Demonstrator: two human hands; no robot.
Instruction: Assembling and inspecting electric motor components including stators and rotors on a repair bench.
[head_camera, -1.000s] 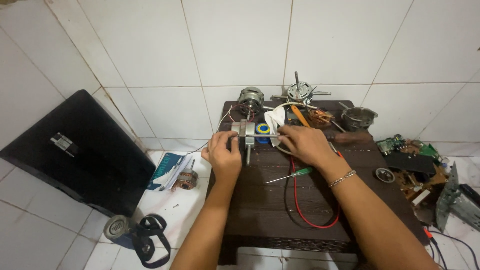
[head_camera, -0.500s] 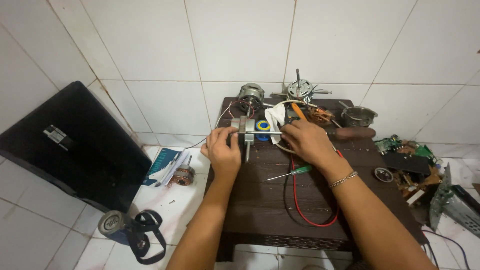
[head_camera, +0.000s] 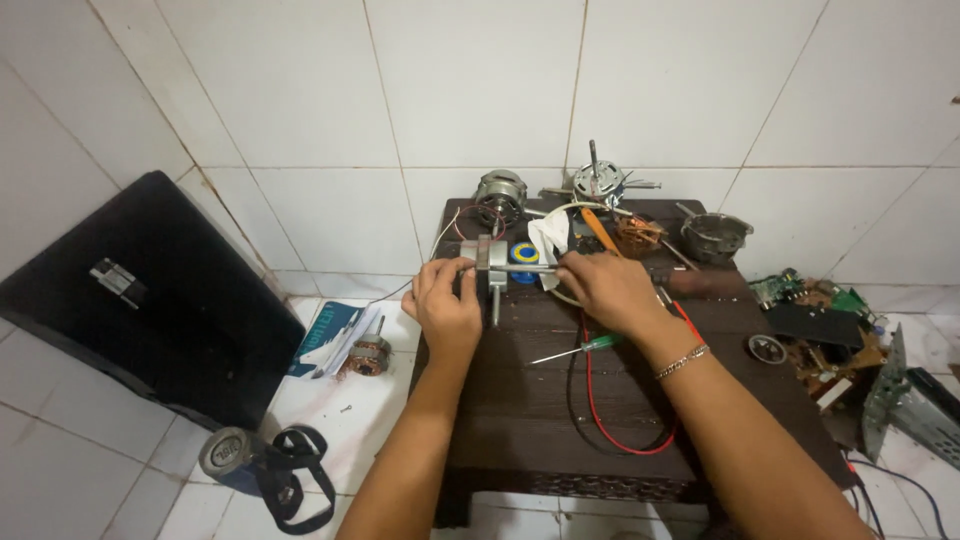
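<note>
Your left hand (head_camera: 447, 305) closes on the metal motor part (head_camera: 492, 256) at the table's (head_camera: 520, 420) far edge; your right hand (head_camera: 603, 287) pinches its shaft. Expect rigid, fairly heavy metal; grip the body, not the thin shaft

A dark brown slatted wooden worktop (head_camera: 560, 420) carries a green-handled screwdriver (head_camera: 578, 349), a looping red and black cable (head_camera: 600, 425), a round blue tape roll (head_camera: 525, 253) and a grey metal bowl (head_camera: 714, 236) at its far right corner. On the white tiled floor to the left lie a black flat case (head_camera: 130, 300), a copper-wound motor core (head_camera: 368, 356) and a grey cylindrical speaker with a black strap (head_camera: 235, 458). To the right sits a heap of green circuit boards (head_camera: 820, 325).
</note>
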